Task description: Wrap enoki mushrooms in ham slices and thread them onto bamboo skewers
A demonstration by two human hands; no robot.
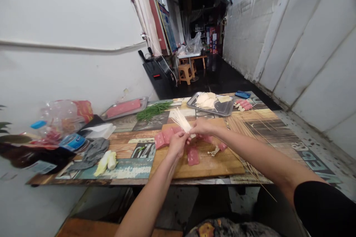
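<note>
A bundle of white enoki mushrooms (181,119) is held up over the wooden cutting board (200,166). My left hand (178,143) pinches its lower end, and my right hand (202,127) grips the same bundle from the right, fingers closed. Pink meat slices (164,137) lie on the board to the left of my hands. One single meat slice (193,155) lies flat just below them. A meat roll with enoki (221,146) rests at the board's right side. My hands partly cover the slices behind them.
Behind the board are green chives (154,111), a tray of meat (125,107) and a tray of enoki (224,109). Finished-looking rolls (243,104) and wooden skewers (244,127) lie right. Cabbage pieces (106,163), a grey cloth (93,153) and bottles (72,142) sit left.
</note>
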